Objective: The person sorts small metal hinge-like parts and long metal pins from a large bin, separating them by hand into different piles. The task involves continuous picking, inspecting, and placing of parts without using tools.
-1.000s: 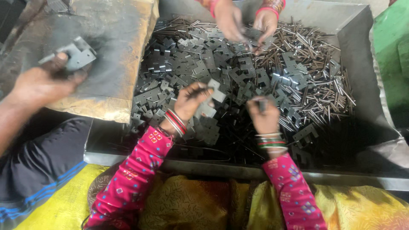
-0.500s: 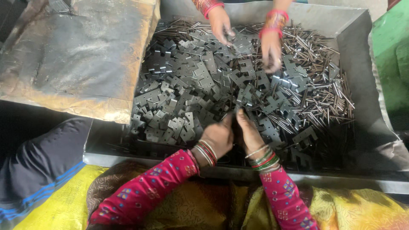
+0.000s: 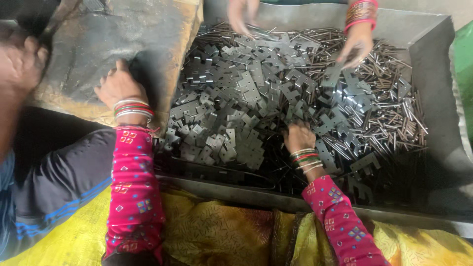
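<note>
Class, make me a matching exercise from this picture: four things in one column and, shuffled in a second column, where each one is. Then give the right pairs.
Things
1. left hand
2. right hand
3. thin metal pins
4. co-worker's hands

Places
A. far edge of the metal tray
B. in the pile of flat hinge plates
C. on the worn sheet left of the tray
D. heaped along the tray's right side

Pairs: 1-C, 2-B, 3-D, 4-A

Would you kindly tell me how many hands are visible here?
5: left hand on the worn board, right hand in the metal parts, two co-worker hands top, one blurred at far left.
</note>
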